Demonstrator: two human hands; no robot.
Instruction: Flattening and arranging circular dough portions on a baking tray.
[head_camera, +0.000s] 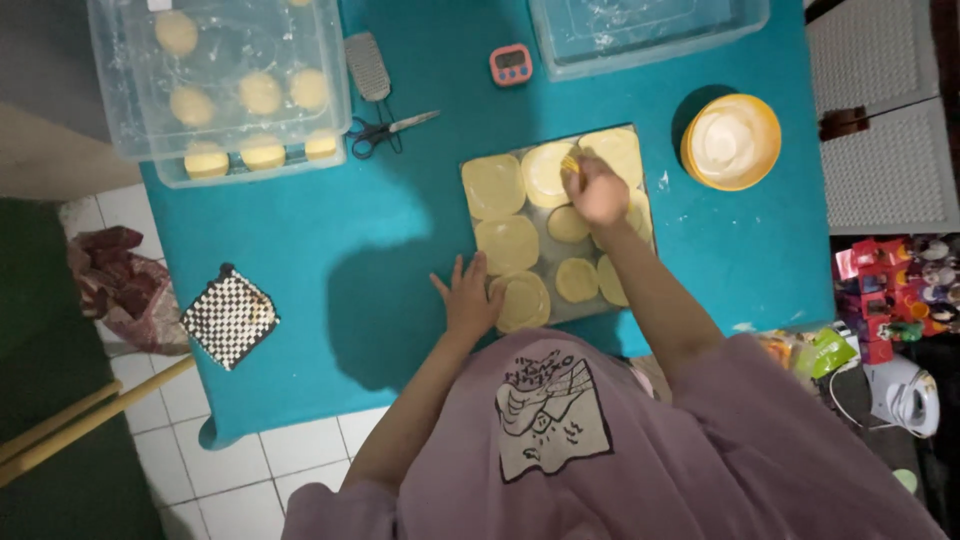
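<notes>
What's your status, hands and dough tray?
Left hand flat at the tray edge. Right hand holding a brush on dough discs. Nothing blocking the tray.

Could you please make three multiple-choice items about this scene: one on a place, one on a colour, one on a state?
1. Where do the scissors lie?
A. On the floor tiles
B. On the table, right of the clear box of dough balls
C. Inside the yellow bowl

2. What colour is the table cover?
A. Teal
B. Red
C. White

3. How is the left hand?
A. Closed around the scissors
B. Raised over the bowl
C. Flat and open at the near-left corner of the tray

Answers:
1 B, since they rest beside the clear box.
2 A, as the cloth under the tray is teal.
3 C, as its fingers are spread at the tray's edge, while the right hand works over the flat dough rounds.
</notes>
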